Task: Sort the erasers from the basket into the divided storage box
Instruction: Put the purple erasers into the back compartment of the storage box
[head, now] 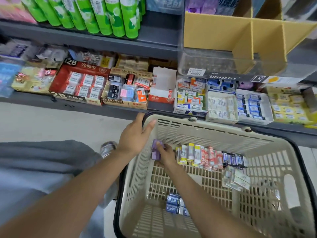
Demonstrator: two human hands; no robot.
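Observation:
A beige plastic basket sits low in front of me. My left hand grips its far left rim and black handle. Inside the basket, my right hand holds purple erasers against the left wall. A row of yellow, red and dark blue erasers lies along the basket's far side, with blue ones near the front and pale packets at the right. The clear storage box with cardboard dividers stands on the shelf at upper right; its visible compartments look empty.
A grey shelf holds open cartons of erasers, among them a red 2B carton, a 4B eraser carton and an empty white carton. Green tubes stand on the shelf above. My shoe is on the floor.

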